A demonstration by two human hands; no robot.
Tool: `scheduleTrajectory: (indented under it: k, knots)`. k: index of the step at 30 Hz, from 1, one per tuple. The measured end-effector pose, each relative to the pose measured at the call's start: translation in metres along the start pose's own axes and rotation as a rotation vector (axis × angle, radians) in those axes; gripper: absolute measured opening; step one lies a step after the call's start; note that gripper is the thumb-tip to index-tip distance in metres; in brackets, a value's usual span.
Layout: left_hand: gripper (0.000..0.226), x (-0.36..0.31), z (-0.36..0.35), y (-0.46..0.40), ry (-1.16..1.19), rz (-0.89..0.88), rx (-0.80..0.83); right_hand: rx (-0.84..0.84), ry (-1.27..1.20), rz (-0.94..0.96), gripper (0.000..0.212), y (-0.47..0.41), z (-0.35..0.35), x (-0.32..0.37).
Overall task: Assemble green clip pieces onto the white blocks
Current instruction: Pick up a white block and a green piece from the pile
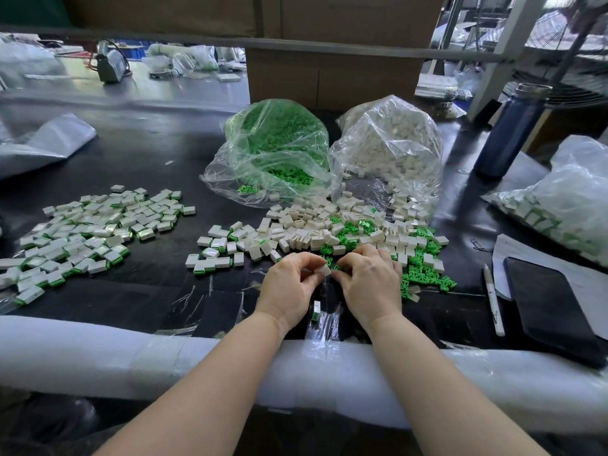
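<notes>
Two hands meet at six o'clock on the tabletop [131, 159]: the left hand [289, 287] pinches a white block [324, 270], the right hand [370, 284] curls, seemingly on a green clip. Align squarely, then press home.

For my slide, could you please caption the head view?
Both hands, left hand and right hand, pinch a white block above loose green clips.

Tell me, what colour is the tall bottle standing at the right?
Dark blue bottle with a silvery lid, seen in the head view.
</notes>
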State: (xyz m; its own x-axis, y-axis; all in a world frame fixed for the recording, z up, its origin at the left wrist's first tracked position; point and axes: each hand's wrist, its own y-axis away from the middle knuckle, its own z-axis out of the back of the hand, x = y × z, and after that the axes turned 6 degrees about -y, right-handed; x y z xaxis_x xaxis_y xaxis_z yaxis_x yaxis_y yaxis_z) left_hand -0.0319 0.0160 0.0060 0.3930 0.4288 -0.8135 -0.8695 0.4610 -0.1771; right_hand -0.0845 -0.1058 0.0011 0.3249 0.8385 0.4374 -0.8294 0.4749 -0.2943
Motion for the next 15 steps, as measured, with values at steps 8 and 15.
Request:
scheduleTrajectory:
  k: [8,15]
  knots:
    - [0.012,0.000,0.001,0.001,0.057,-0.002,0.032,-0.039,-0.685,-0.083,0.012,0.004,0.010,-0.005]
    - [0.006,-0.001,0.001,0.000,0.133,0.002,0.072,0.038,-0.970,-0.078,0.021,0.005,0.017,-0.002]
